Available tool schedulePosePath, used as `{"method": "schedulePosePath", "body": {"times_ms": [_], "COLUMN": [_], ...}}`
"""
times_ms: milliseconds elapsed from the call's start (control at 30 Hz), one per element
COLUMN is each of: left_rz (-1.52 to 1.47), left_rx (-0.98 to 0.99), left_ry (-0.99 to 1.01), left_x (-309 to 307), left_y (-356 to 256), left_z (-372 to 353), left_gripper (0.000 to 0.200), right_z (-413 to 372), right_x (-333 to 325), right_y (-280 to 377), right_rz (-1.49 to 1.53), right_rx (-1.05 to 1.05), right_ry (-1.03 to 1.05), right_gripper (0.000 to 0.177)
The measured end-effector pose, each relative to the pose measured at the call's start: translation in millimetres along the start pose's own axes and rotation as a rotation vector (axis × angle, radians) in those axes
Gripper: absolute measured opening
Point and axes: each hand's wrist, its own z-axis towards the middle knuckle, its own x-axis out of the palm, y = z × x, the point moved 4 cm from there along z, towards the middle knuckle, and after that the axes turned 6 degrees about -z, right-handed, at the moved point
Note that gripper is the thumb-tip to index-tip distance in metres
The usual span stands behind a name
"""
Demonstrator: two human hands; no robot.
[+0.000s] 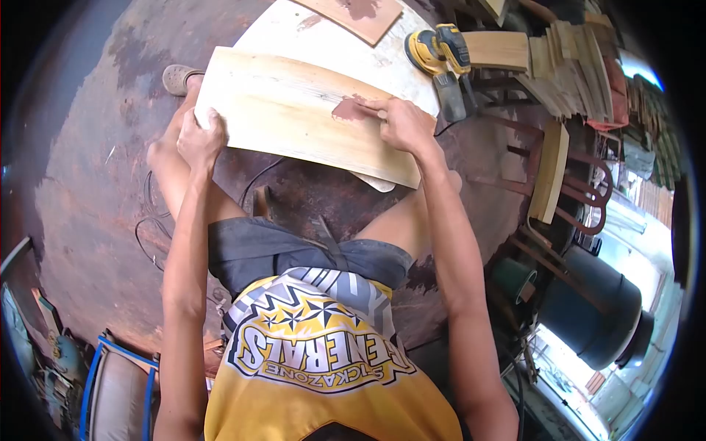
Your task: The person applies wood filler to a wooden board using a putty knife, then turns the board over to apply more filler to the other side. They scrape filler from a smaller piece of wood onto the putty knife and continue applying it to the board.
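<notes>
A pale wooden board [294, 95] lies across a white surface in front of my knees. My left hand [202, 138] is closed around its left end, thumb on top. Over the right part of the board, my right hand [403, 123] has its fingers drawn together and pointing at a reddish-brown smeared patch [350, 110]. A flat tool may be in these fingers, but it blends with the brown and I cannot make it out. Beyond the board, a smaller wooden piece [349, 16] carries a brown smear.
A yellow and black power sander [439, 51] rests at the white surface's [265, 29] right edge. Stacked wood pieces [570, 66] and a dark red metal chair frame [526, 147] stand on the right, near a dark barrel [588, 309]. A black cable [151, 228] lies on the floor.
</notes>
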Motion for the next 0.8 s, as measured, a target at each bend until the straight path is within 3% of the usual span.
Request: {"method": "schedulePosePath", "body": {"times_ms": [167,233,267,367,400,500,567,667,767,800], "left_rz": [0.052,0.058,0.059,0.068,0.069,0.046,0.022,0.065,0.035,0.027], "left_rx": [-0.001,0.005,0.016,-0.004,0.017,-0.021,-0.03,-0.008,0.032,0.027], "left_ry": [0.017,0.013,-0.004,0.005,-0.026,0.023,0.026,0.02,-0.039,-0.032], "left_x": [-1,0,-1,-1,-2,-2,-1,-1,2,1], "left_y": [-4,-5,-3,-1,-3,-3,-3,3,2,1], "left_z": [1,2,1,1,1,1,0,-3,3,2], "left_gripper": [0.04,0.04,0.041,0.041,0.041,0.041,0.041,0.04,0.039,0.038], "right_z": [20,24,21,5,-6,-2,16,19,7,-4], "right_x": [19,34,42,76,64,36,29,42,72,64], "right_y": [45,55,57,76,88,80,73,79,81,89], "right_rz": [0.168,-0.057,-0.016,-0.16,-0.123,0.023,0.014,0.014,-0.142,-0.106], "right_rx": [-0.086,-0.043,-0.079,0.022,-0.126,0.031,0.02,-0.02,-0.009,-0.082], "right_ry": [-0.192,-0.218,-0.321,-0.128,-0.341,-0.181,-0.215,-0.346,-0.226,-0.325], "right_gripper": [0.042,0.034,0.025,0.035,0.037,0.033,0.036,0.024,0.02,0.02]}}
